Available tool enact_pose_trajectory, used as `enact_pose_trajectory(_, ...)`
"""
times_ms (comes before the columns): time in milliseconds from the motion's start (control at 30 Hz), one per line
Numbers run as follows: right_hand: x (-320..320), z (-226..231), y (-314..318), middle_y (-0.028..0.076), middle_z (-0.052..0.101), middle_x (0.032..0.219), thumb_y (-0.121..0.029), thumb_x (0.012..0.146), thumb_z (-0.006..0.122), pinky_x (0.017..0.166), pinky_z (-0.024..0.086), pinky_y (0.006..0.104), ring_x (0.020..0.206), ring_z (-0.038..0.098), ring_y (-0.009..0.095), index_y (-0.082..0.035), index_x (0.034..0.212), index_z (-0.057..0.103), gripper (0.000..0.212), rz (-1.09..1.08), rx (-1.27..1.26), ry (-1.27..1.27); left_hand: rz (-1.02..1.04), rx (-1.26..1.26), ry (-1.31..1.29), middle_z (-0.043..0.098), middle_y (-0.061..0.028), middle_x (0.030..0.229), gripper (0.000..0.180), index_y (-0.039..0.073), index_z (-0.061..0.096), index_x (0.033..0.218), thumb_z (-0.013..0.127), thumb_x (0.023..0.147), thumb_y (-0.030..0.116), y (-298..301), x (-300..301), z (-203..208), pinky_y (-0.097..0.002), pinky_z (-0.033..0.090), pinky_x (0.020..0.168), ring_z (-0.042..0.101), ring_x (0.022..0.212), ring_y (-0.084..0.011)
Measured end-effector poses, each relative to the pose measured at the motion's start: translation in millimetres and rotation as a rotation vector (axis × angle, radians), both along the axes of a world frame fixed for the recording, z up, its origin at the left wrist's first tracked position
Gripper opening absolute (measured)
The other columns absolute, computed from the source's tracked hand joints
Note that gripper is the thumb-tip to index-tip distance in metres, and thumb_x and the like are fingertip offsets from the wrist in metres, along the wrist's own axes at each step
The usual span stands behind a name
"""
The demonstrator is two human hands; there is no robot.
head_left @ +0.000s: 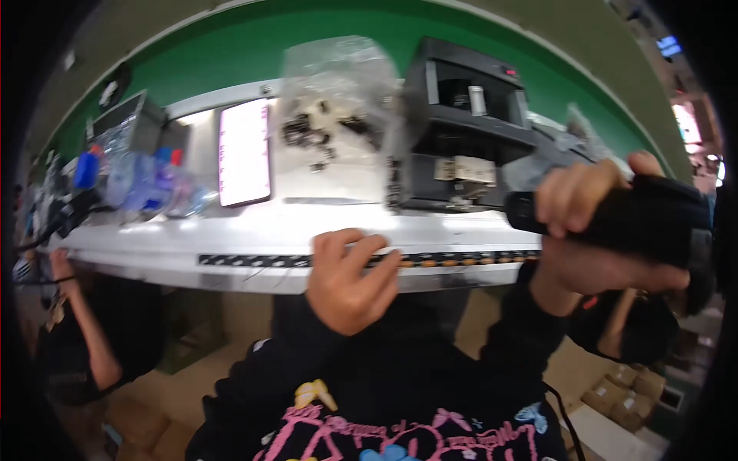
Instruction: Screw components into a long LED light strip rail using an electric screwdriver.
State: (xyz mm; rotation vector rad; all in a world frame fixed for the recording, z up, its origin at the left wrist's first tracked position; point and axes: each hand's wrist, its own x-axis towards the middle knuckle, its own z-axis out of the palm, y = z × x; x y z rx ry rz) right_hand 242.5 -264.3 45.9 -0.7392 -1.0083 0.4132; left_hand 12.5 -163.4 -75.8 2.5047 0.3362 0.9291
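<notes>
A long, narrow black strip (254, 260) lies along the near edge of the white table, with small orange-brown pieces along its right part. My left hand (352, 280) is on this strip near its middle, fingers bent over it and fingertips at its surface. Whether a small part is pinched there is hidden. Raised over the strip's right end, my right hand (580, 203) wraps round a bulky black handheld tool (646, 219). The tool lies sideways, and its exact kind does not show.
Behind the strip stand a lit white panel (244, 152), a clear bag (327, 165) of small dark parts and a black machine (469, 127) with a small light-coloured box. Blue and clear plastic items (142, 180) crowd the left. Other people's arms (92, 330) show at both sides.
</notes>
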Motion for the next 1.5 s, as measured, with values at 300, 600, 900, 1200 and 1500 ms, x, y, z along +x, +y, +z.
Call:
enact_pose_trajectory(300, 17, -17, 17, 0.006, 0.054, 0.067, -0.1, 0.079, 0.034, 0.048, 0.045, 0.0349, 0.051, 0.053, 0.018, -0.003, 0.144, 0.043, 0.117, 0.058, 0.018, -0.112, -0.025, -0.012, 0.013, 0.069, -0.0064, 0.11, 0.031, 0.004, 0.076, 0.099, 0.081, 0.069, 0.006, 1, 6, 2, -0.041, 0.042, 0.087, 0.061, 0.1, -0.028)
enact_pose_trajectory(600, 48, -15, 44, 0.005, 0.065, 0.072, -0.016, 0.076, 0.087, 0.053, 0.05, 0.0273, 0.056, 0.061, 0.014, 0.003, 0.107, 0.064, 0.042, 0.664, 0.026, -0.51, -0.003, 0.0, 0.02, 0.07, -0.0075, 0.107, 0.032, 0.003, 0.075, 0.099, 0.082, 0.067, 0.003, -1, 6, 4, -0.0399, 0.041, 0.085, 0.062, 0.096, -0.0275)
enact_pose_trajectory(900, 17, -23, 22, 0.007, 0.063, 0.068, -0.003, 0.081, 0.074, 0.054, 0.053, 0.0311, 0.058, 0.062, 0.018, 0.006, 0.102, 0.063, 0.025, 0.121, -0.102, -0.264, -0.01, 0.0, -0.01, 0.071, -0.0105, 0.108, 0.036, -0.002, 0.073, 0.101, 0.076, 0.066, -0.003, 1, 3, -3, -0.0406, 0.045, 0.084, 0.062, 0.095, -0.0298)
enact_pose_trajectory(1200, -4, -28, 27, 0.006, 0.056, 0.064, 0.0, 0.09, 0.063, 0.051, 0.047, 0.0343, 0.049, 0.052, 0.016, 0.008, 0.132, 0.045, 0.047, -0.201, -0.071, 0.018, -0.016, -0.009, -0.06, 0.071, -0.0113, 0.107, 0.028, -0.002, 0.071, 0.094, 0.076, 0.067, -0.002, 1, 2, -3, -0.0415, 0.046, 0.083, 0.062, 0.096, -0.0312)
enact_pose_trajectory(1500, -57, -23, 6, 0.005, 0.047, 0.065, -0.007, 0.092, 0.053, 0.051, 0.047, 0.0353, 0.048, 0.046, 0.016, -0.006, 0.147, 0.033, 0.059, -0.209, -0.141, -0.082, -0.027, -0.026, -0.068, 0.07, -0.0101, 0.107, 0.023, 0.0, 0.069, 0.089, 0.076, 0.067, -0.002, 3, 1, -4, -0.0422, 0.046, 0.083, 0.062, 0.098, -0.0314)
